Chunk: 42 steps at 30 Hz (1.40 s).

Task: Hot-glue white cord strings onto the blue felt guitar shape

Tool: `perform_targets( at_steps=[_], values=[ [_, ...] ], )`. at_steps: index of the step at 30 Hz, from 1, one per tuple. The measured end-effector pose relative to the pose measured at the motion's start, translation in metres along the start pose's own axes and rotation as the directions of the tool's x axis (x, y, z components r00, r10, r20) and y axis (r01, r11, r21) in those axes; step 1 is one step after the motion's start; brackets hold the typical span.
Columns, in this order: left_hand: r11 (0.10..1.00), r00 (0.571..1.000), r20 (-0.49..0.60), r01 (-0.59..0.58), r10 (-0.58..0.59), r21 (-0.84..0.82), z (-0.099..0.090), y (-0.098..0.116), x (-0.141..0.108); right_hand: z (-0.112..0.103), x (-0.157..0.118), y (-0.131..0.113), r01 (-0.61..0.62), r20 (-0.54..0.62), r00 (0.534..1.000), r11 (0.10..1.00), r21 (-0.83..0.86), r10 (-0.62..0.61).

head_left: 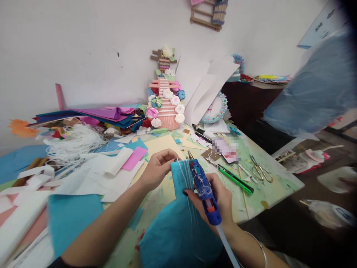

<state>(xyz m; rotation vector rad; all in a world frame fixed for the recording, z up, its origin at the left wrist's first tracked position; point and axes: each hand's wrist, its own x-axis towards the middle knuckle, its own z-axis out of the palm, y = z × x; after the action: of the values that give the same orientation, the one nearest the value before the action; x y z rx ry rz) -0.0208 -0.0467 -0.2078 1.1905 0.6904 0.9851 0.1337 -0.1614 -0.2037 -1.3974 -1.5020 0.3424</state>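
Note:
A teal pipa-like shape (178,230), round below with a narrow neck, is in front of me. Several white strings (186,175) run down its neck, their lower ends loose over the body. My left hand (157,169) is closed at the upper left corner of the neck, fingertips pinched on a string at the edge. My right hand (220,203) is wrapped round a blue hot glue gun (202,184), its thumb against the neck. The nozzle points up beside the neck's top right corner, and a long glue stick (228,245) sticks out of the back.
A pink paper pipa with flowers (167,108) stands against the wall. White string (76,143) and coloured paper (111,113) pile up on the left. Right of my hands lie a green utility knife (235,179), scissors (260,171) and pens (203,136), near the table edge.

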Motion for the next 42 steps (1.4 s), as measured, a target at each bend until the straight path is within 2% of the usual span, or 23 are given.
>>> perform_targets(
  at_steps=[12,21,25,30,42],
  values=[
    [0.988,0.990,-0.125,0.041,-0.061,-0.150,0.005,-0.002,0.004,-0.002,0.001,0.001,0.013,0.045,0.999,1.000,0.001,-0.013],
    [0.985,0.992,-0.102,0.052,-0.069,-0.163,0.008,-0.005,0.002,0.000,-0.001,0.002,-0.001,0.024,1.000,1.000,-0.009,0.002],
    [0.994,0.997,-0.067,0.038,-0.045,-0.098,0.011,-0.005,-0.001,-0.001,-0.001,0.003,-0.013,0.023,1.000,1.000,-0.027,0.014],
    [1.000,0.997,-0.080,0.010,-0.009,0.016,0.013,-0.005,-0.003,-0.001,-0.002,0.005,-0.002,0.007,1.000,1.000,-0.016,0.002],
    [0.999,0.998,-0.070,-0.004,0.007,0.036,0.012,-0.007,-0.002,-0.001,-0.004,0.002,0.001,0.029,1.000,0.999,0.032,-0.002]
  ],
)
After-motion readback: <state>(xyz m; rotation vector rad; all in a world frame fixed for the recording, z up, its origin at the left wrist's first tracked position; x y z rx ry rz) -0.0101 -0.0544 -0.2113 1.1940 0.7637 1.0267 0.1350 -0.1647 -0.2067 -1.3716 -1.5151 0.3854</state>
